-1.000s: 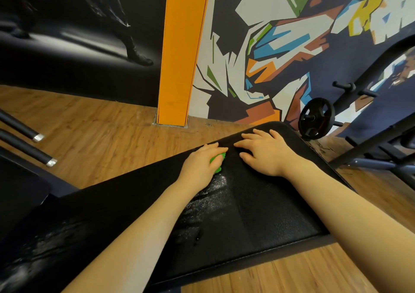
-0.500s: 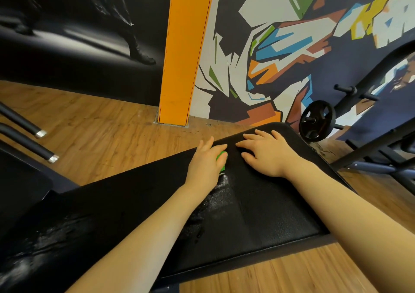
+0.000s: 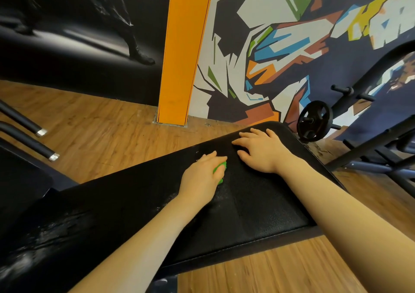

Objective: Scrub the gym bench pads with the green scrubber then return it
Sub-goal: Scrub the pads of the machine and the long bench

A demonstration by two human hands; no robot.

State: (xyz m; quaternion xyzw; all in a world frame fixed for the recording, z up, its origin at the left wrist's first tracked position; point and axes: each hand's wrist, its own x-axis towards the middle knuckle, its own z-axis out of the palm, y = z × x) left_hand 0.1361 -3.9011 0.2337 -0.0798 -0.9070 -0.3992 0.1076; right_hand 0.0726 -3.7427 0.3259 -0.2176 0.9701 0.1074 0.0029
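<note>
A black gym bench pad [image 3: 258, 211] runs across the view from lower left to upper right. My left hand [image 3: 199, 178] grips the green scrubber [image 3: 221, 171] and presses it onto the pad near the far edge; only a sliver of green shows under the fingers. My right hand [image 3: 261, 150] lies flat on the pad just beyond, fingers spread and straight, holding nothing. Wet soapy streaks glisten on the pad behind the scrubber and at the lower left.
A wooden floor [image 3: 101, 135] surrounds the bench. An orange pillar [image 3: 182, 52] and a painted wall stand behind. A black weight plate [image 3: 314, 120] hangs on a dark rack at right. Two black bars with metal caps [image 3: 48, 155] jut in from the left.
My left hand has slid the scrubber slightly back toward me and to the left along the pad. My right hand has stayed flat in place.
</note>
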